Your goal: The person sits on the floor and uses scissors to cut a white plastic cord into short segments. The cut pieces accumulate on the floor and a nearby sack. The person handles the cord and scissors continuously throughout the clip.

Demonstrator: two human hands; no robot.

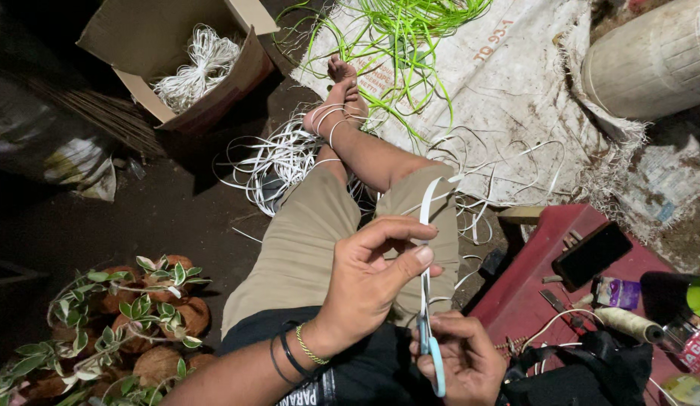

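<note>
While pinching the flat white plastic strip (pixel 426 204) in the left hand (pixel 369 274), gripping blue-handled scissors (pixel 430 331) in the right hand (pixel 459 357); risking nicked fingertips (pixel 423 256), blades sitting close.

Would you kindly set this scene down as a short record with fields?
Left hand: pinches a white strip upright
Right hand: holds blue-handled scissors against the strip
Floor: loose white strips, green strips on a sack
Box: cardboard box with white bundles
Right: red table
</note>
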